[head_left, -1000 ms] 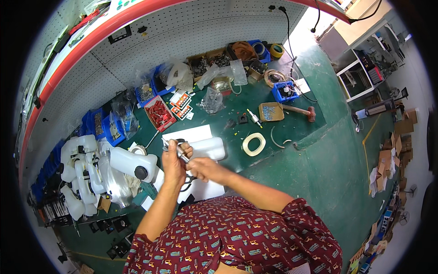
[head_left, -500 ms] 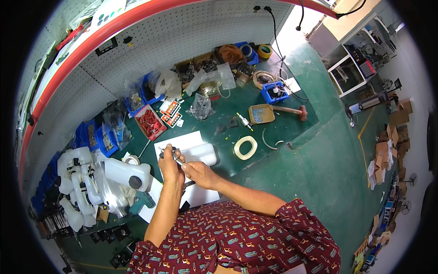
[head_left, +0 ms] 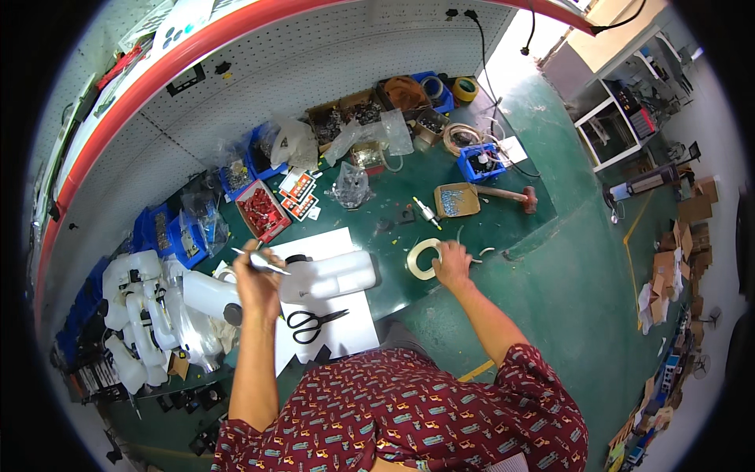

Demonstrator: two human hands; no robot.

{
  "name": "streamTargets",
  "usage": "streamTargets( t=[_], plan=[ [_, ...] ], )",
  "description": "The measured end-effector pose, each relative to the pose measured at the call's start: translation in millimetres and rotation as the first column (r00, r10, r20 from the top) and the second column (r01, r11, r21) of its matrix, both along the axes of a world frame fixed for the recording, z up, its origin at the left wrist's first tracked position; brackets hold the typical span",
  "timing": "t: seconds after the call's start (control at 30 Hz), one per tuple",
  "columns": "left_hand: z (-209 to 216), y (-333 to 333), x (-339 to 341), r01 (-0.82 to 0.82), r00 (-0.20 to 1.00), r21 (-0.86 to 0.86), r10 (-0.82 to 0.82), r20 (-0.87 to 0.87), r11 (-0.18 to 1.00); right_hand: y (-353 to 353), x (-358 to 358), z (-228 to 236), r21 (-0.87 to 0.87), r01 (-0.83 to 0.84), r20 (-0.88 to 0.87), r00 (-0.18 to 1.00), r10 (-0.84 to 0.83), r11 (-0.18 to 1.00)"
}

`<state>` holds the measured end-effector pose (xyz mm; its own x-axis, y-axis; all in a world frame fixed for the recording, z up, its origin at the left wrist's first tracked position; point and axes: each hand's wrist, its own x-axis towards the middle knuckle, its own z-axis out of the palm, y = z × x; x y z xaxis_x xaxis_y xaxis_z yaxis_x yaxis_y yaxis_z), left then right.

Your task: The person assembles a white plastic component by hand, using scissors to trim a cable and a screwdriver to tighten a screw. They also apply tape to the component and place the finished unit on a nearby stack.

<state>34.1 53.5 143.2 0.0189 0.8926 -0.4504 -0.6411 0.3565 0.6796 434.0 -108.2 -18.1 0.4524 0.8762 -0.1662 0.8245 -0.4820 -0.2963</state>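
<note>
My left hand [head_left: 259, 287] is closed around a slim, pointed, silvery tool [head_left: 269, 264] whose exact kind I cannot make out. It is held above the left end of a white plastic bottle [head_left: 338, 275] with a dark cap, lying on white paper [head_left: 358, 321]. Black-handled scissors [head_left: 308, 324] lie on the paper just below the bottle. My right hand [head_left: 454, 267] reaches down at the right edge of a cream tape roll [head_left: 414, 266]. It covers part of a thin curved tube [head_left: 459, 233]; whether its fingers grip anything is hidden.
Left lie several white plastic containers [head_left: 149, 318]. A box of red parts [head_left: 262, 212], blue bins and plastic bags line the back. A white-and-yellow fitting [head_left: 427, 212], a box of small blue parts [head_left: 458, 200] and a hammer [head_left: 528, 199] lie at right.
My hands were together over the bottle and have parted. The right one moved right to the tape roll and tube; the left keeps the silvery tool. The scissors now show fully.
</note>
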Motion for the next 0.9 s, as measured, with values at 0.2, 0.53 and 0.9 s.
streamTargets(
  t=[0.2, 0.53, 0.9],
  plan=[
    [-17.3, -40.5, 14.3, 0.252, 0.856, -0.125, -0.281, -0.435, 0.96, 100.6, -6.6, -1.6, 0.243, -0.298, 0.111, 0.954, 0.279, 0.923],
    [-0.1, -51.6, 26.0, 0.131, 0.951, -0.076, -0.147, -0.272, 0.988, 91.5, -8.8, 0.4, 0.282, 0.237, -0.838, 0.532, 0.119, 0.93],
    [4.4, -67.9, 47.3, 0.409, 0.896, 0.041, -0.392, -0.209, 0.912, 52.4, -133.9, 146.0, 0.206, 0.147, -0.946, -0.224, 0.235, 0.967]
  ],
)
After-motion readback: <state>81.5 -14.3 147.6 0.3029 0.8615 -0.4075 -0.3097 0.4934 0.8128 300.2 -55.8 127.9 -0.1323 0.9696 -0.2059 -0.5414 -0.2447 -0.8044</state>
